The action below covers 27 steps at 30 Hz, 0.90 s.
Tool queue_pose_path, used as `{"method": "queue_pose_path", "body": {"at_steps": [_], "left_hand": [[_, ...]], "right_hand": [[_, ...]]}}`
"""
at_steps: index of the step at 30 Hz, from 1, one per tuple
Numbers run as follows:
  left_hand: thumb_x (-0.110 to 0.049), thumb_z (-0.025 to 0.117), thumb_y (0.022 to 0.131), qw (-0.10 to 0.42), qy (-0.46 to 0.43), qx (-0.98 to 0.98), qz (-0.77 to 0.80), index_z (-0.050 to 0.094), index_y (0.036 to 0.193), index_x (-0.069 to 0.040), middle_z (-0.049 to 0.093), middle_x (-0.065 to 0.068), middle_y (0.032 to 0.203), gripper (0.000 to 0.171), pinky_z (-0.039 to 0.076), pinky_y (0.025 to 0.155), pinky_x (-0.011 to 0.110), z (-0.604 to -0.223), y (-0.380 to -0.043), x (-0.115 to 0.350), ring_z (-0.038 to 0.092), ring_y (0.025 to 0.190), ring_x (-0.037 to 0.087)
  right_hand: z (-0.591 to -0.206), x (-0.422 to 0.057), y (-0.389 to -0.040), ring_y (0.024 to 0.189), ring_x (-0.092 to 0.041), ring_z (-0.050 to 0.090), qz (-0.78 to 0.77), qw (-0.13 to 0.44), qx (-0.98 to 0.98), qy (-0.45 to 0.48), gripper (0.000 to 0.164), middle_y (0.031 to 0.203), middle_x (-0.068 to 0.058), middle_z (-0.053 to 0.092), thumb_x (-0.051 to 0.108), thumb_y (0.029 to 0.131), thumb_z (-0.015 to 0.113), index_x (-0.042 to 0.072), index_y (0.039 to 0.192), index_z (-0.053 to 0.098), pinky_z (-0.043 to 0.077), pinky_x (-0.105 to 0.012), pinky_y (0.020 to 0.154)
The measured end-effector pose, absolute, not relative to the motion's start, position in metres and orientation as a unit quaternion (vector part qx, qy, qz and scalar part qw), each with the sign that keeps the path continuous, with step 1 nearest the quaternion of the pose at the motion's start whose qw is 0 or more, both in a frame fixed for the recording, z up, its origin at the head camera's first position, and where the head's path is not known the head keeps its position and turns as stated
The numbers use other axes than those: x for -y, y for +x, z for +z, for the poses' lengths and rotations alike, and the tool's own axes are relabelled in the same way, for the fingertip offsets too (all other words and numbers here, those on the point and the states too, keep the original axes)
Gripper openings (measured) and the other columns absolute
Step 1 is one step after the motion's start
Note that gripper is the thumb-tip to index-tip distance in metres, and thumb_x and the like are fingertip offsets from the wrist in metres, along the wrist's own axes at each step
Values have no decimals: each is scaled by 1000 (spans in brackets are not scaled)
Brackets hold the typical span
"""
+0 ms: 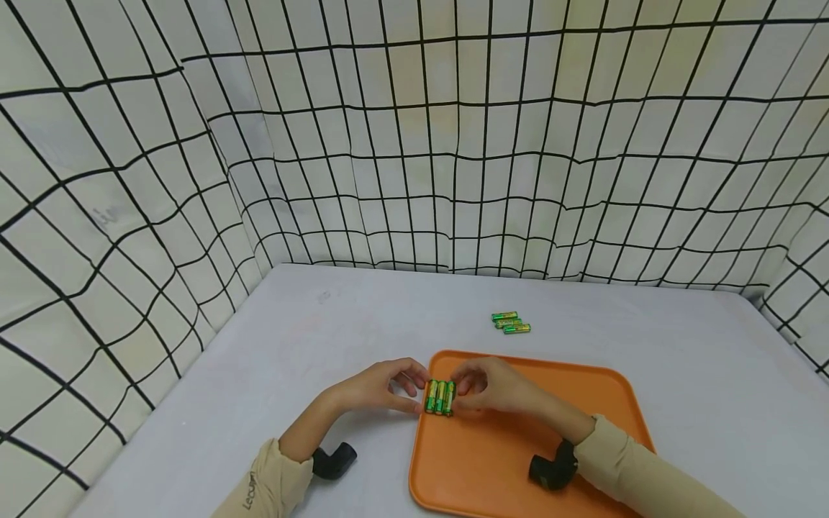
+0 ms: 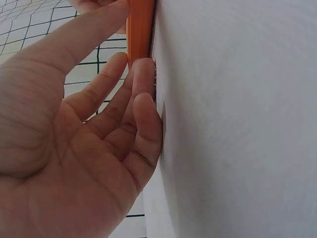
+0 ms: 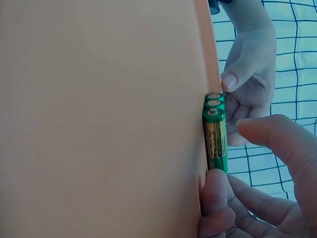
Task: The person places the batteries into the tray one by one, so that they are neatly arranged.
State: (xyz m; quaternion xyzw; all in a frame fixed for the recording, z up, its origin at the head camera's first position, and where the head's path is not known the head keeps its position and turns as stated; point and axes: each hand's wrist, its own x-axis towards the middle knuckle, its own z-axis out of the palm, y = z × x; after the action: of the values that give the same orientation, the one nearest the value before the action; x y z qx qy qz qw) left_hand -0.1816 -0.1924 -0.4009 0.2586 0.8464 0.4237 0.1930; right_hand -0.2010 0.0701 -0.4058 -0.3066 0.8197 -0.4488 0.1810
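Note:
Three green-and-gold batteries lie side by side along the left edge of the orange tray. My left hand is at that edge, its thumb and fingertips by the rim and its fingers loosely bent; it holds no battery. From the other side, my right hand reaches over the tray to the batteries. In the right wrist view its fingertips touch the lower end of the nearest battery, while the thumb stands slightly apart from it. The left wrist view shows the tray's side but no batteries.
Three more green batteries lie on the white table behind the tray. White walls with black netting enclose the table's back and sides. A black wrist-worn device sits at the left sleeve, another at the right.

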Motion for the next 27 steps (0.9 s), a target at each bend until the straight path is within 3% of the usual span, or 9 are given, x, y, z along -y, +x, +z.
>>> {"method": "queue_pose_path", "body": {"at_steps": [11,21,27], "left_hand": [[-19,77,85,197,250,-851,419,59,122,-9,61,1,111,42,42,79,31,-401,-182,192,58,99,18],[-19,78,85,195,247,-852,419,59,121,-10,62,1,110,42,42,78,30,-401,-182,191,57,99,18],[-18,78,85,192,252,-852,418,59,121,-10,62,1,110,42,43,78,29,-402,-183,191,58,99,18]], "right_hand": [[-407,-84,-212,62,-16,61,-489,172,-799,-304,31,87,-5,62,12,86,74,-6,109,66,52,-29,57],[-408,-101,-229,60,-24,63,-489,136,-810,-292,27,85,-8,64,15,89,73,-3,108,67,47,-29,57],[-405,-108,-235,68,-24,63,-482,120,-827,-263,27,89,-8,63,18,89,73,0,108,68,46,-29,57]]}}
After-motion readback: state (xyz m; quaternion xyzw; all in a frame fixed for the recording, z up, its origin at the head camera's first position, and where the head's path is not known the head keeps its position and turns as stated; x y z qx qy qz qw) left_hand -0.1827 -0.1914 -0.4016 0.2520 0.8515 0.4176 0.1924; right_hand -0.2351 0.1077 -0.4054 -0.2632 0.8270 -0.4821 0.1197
